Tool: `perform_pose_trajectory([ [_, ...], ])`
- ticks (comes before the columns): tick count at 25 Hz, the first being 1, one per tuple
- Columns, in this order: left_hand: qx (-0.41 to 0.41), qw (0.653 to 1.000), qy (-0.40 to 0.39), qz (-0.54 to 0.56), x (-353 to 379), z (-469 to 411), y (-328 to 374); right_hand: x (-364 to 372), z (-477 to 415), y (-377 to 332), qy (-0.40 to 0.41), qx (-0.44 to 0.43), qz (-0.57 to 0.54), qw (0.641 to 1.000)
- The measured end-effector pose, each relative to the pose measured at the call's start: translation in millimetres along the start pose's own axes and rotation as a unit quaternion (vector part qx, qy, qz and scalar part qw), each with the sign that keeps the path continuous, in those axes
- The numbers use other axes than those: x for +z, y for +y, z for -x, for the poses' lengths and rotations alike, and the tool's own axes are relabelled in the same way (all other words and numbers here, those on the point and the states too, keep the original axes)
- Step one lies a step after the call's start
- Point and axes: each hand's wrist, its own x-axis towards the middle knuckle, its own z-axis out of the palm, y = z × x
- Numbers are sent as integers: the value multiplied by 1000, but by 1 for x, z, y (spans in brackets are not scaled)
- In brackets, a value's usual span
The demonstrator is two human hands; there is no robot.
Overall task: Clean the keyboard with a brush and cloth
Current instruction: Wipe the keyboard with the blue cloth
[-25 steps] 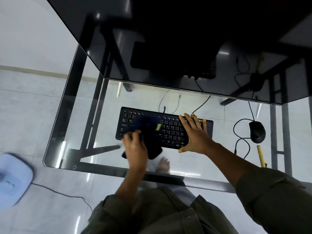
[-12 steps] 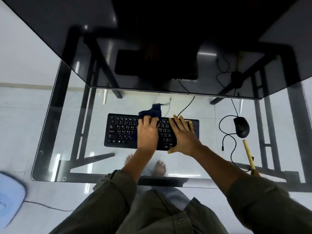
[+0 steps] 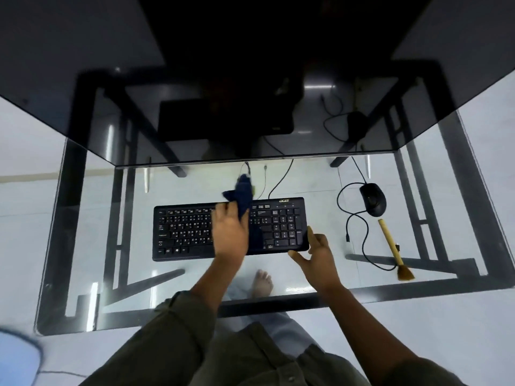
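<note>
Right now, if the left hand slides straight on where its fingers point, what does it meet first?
Likely the thin cables behind the keyboard, then the dark upper shelf. The left hand points away, cloth leading; height is unclear.

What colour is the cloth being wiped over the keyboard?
Dark navy blue cloth, seen in the head view.
</note>
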Motion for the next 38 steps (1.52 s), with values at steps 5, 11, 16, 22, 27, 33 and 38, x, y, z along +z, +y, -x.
perform_pose_trajectory([
  [5,173,982,-76,-5,55,36,95,-6,-4,3,13,-23,-45,999],
  [11,109,960,-176,187,27,30,93,-26,12,-17,18,-5,-338,941],
  [16,148,980,-117,62,-28,13,6,-11,-5,-35,109,20,-202,973],
  [22,-17,996,-30,-80,-61,10,-130,2,-47,-59,190,12,48,981],
  [27,-15,993,-57,-104,-55,19,-143,61,-55,-123,80,-192,100,973],
  [33,-16,992,-62,-111,-57,20,-143,-14,-71,-58,160,-59,72,983],
  [38,-18,991,-70,-116,-57,19,-140,16,-21,-44,123,-130,75,981],
])
